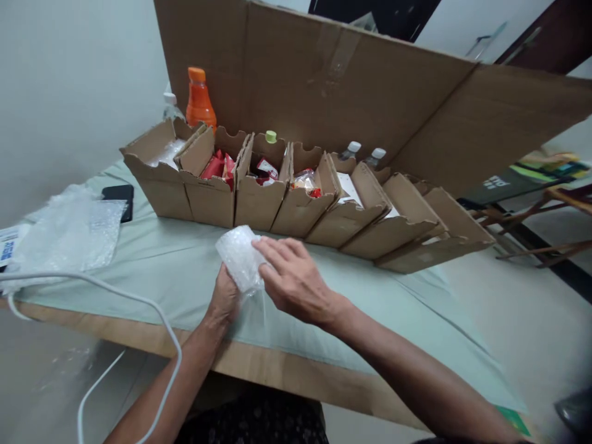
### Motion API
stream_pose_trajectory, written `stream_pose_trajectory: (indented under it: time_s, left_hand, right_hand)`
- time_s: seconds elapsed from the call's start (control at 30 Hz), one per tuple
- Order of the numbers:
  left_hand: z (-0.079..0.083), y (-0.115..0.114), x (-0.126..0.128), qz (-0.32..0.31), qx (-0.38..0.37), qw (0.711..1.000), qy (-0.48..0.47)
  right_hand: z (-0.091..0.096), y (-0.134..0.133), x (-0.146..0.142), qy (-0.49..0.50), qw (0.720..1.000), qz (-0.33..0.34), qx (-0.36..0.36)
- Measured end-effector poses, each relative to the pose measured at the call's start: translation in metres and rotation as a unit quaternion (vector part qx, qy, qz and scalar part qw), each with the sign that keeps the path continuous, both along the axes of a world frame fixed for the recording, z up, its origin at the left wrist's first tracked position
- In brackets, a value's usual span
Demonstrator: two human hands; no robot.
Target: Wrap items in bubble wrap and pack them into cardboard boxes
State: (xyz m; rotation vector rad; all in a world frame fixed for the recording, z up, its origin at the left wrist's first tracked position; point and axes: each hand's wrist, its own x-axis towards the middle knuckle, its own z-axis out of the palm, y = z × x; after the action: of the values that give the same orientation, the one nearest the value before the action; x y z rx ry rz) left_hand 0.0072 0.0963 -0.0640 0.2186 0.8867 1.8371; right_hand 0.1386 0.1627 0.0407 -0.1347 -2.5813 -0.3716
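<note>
A roll of bubble wrap [241,258] is held up over the near part of the cloth-covered table. My left hand [225,293] grips it from below and the left, its fingers mostly hidden behind the wrap. On the right side, my right hand [291,277] presses against the wrap with bent fingers. Whether anything lies inside the roll cannot be made out. Just behind it stands a row of open cardboard bins [259,203]. They hold red packets [217,165], a clear bag of snacks [305,180], bubble wrap and white paper items.
Loose bubble wrap sheets [78,228] lie at the left beside a black phone [121,200]. A white cable [160,311] loops across the left front. Behind the bins are an orange bottle [200,102] and a tall cardboard panel [296,74]. The table's wooden edge [296,370] runs below my hands.
</note>
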Motion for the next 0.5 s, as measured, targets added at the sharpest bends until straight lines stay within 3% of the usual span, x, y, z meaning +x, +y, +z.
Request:
stream_pose_trajectory:
  time_s: [0.1,0.23,0.33,0.43,0.5]
  left_hand:
    - [0.004,-0.002,-0.004,-0.023,0.018,1.0,-0.011]
    - [0.007,-0.007,-0.006,-0.052,0.033,0.997,-0.036]
    - [0.007,-0.009,-0.003,-0.039,0.034,0.998,-0.022]
    - [0.006,-0.006,-0.001,-0.012,0.015,1.0,-0.005]
    - [0.005,-0.004,-0.001,0.002,0.005,1.0,-0.007]
  right_hand:
    - [-0.027,-0.004,0.001,-0.038,0.999,-0.012,-0.026]
    - [-0.029,-0.002,0.0,-0.055,0.997,-0.041,-0.044]
    - [-0.029,-0.004,-0.004,-0.07,0.994,-0.028,-0.082]
    - [-0.027,-0.001,-0.008,-0.053,0.976,0.022,-0.208]
    - [-0.014,0.008,-0.012,-0.035,0.944,0.037,-0.325]
